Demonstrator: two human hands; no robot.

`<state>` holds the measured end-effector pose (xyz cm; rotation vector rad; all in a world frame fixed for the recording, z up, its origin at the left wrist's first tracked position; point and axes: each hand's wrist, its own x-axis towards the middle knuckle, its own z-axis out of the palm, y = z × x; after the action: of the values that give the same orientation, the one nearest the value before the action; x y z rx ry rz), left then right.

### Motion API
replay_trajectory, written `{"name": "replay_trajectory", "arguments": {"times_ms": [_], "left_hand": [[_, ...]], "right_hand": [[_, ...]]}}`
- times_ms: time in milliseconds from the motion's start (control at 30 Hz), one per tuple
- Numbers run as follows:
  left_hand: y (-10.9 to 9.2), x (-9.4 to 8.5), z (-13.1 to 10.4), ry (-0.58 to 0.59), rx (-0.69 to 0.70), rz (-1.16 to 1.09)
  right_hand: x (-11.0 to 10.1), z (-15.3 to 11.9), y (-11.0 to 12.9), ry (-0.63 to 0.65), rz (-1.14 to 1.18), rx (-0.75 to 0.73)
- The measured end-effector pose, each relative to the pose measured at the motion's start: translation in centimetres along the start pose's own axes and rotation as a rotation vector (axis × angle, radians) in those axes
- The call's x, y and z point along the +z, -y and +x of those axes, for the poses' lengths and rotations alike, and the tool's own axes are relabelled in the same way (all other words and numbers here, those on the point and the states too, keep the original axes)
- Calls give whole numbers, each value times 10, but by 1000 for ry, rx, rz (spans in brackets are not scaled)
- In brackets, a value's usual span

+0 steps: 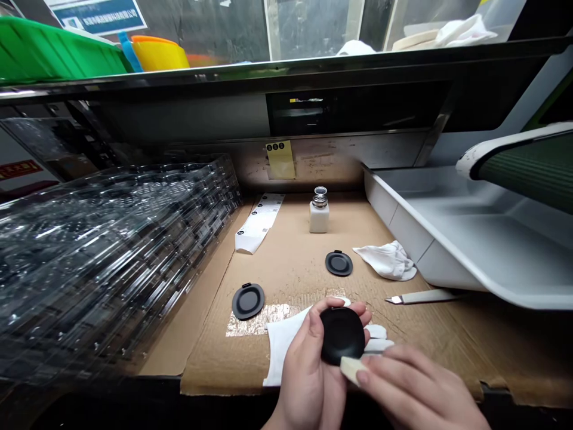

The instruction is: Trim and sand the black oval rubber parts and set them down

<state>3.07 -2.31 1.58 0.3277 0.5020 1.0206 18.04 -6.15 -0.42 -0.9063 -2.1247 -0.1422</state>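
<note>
Cupped in my left hand [308,364] is a round black lid-like disc [342,335], its smooth face turned up. My right hand [412,382] pinches a small cream-coloured sponge block [352,369], which meets the disc's lower edge. Beneath my hands a white glove [280,346] lies flat on the cardboard. Two similar dark pieces with a small tab rest nearby: one black disc [248,301] to the left, another black disc [339,263] further back.
Cardboard [304,269] covers the bench. Stacked clear plastic trays [134,239] stand left; a grey-white bin [403,221] stands right. A craft knife [425,296], white cloth [390,260], small pump bottle [319,216] and label strip [260,221] lie around. A shelf edge [286,74] crosses above.
</note>
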Motion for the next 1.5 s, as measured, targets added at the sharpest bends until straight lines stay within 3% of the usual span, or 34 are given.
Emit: {"name": "replay_trajectory", "arguments": {"times_ms": [167, 400, 600, 767, 967, 1100, 1300, 1500], "left_hand": [[1, -3, 0, 34, -10, 25], [-7, -6, 1, 33, -37, 38], [-9, -5, 2, 32, -87, 87], [-15, -5, 3, -27, -57, 39], [-13, 3, 2, -24, -63, -18], [-8, 1, 2, 25, -90, -60], [2, -7, 3, 36, -76, -64], [-3, -2, 2, -8, -65, -51]], "right_hand": [[-10, 9, -20, 43, -19, 74], [-18, 22, -15, 120, -8, 35], [-19, 29, -20, 113, -41, 100], [-10, 16, -8, 169, -8, 30], [-13, -4, -11, 63, 20, 65], [-18, 1, -10, 112, 30, 118], [-2, 20, 8, 133, 99, 62], [-18, 12, -8, 298, 48, -2]]}}
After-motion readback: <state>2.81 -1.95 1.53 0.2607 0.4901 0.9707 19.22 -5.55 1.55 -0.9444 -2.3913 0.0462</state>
